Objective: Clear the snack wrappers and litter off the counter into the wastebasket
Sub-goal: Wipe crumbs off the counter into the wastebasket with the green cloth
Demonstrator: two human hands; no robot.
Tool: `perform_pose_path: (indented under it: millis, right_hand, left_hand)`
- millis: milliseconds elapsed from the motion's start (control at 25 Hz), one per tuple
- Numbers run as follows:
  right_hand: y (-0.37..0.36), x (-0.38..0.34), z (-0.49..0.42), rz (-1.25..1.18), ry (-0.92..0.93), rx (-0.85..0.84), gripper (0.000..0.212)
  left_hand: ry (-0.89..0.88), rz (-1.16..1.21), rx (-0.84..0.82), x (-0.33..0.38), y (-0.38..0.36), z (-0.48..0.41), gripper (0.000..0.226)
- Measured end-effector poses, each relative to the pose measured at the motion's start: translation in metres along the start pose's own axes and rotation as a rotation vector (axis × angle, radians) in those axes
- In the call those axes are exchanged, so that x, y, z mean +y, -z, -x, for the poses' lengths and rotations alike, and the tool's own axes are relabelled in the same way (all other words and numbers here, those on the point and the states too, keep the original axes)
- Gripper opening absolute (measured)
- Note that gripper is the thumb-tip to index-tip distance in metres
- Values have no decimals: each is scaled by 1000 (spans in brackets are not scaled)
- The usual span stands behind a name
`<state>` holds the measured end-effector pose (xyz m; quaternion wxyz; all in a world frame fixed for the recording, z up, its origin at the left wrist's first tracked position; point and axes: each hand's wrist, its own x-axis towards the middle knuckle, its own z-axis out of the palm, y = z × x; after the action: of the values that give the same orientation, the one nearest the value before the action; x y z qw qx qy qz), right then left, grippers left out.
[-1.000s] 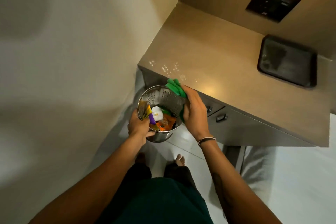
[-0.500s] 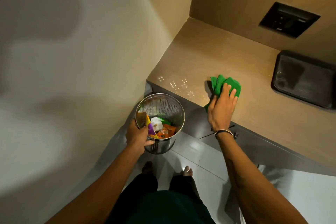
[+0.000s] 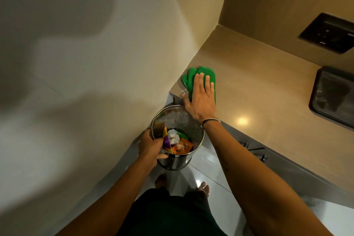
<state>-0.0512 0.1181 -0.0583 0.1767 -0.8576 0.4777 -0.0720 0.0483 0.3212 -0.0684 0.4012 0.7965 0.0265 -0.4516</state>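
Note:
A perforated steel wastebasket (image 3: 193, 126) is held up just below the counter's left corner, my left hand (image 3: 150, 146) gripping its near rim. Inside lie snack wrappers (image 3: 179, 144): orange, purple, yellow, green and a white crumpled one. My right hand (image 3: 201, 97) presses flat, fingers spread, on a folded green cloth (image 3: 204, 73) at the counter's left front corner. A few small clear crumbs or droplets (image 3: 183, 94) sit by my thumb at the counter edge. The wooden counter (image 3: 258, 82) runs off to the right.
A dark rectangular tray (image 3: 333, 96) lies on the counter at the right. A black socket panel (image 3: 327, 32) is set in the back wall. Grey drawers with handles (image 3: 256, 151) sit under the counter. A pale wall closes the left side; my bare feet stand on glossy floor tiles.
My right hand slid the green cloth leftward along the counter to the corner above the wastebasket, over the scattered crumbs. The left hand kept holding the wastebasket under the edge.

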Motion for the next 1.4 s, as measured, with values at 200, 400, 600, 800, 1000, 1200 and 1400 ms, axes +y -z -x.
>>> perform_pose_path:
  millis: [200,400,600,800,1000,1200,1400]
  right_hand:
    - [-4,2,-3,91,232,-84,77]
    - [0,-1,2,168,426,-142,77]
    - [-4,-7,34,59,616,-133,70]
    - [-15,-5,97,-49,564,-267,61]
    - [12,12,123,-251,333,-148,58]
    - [58,56,154,-721,-145,342,69]
    - [81,138,175,-557,-556,664,62]
  left_hand:
    - [11,0,-20,1,3,-1,49]
    - [9,35,-16,5,4,2,52]
    - [-10,39,12,9,5,8,43]
    - [-14,46,-27,7,5,15,55]
    - [-53,1,-40,6,-1,24,47]
    - [-69,-2,-69,2,-1,23,47]
    - [-79,-46,-87,-6,-16,33,52]
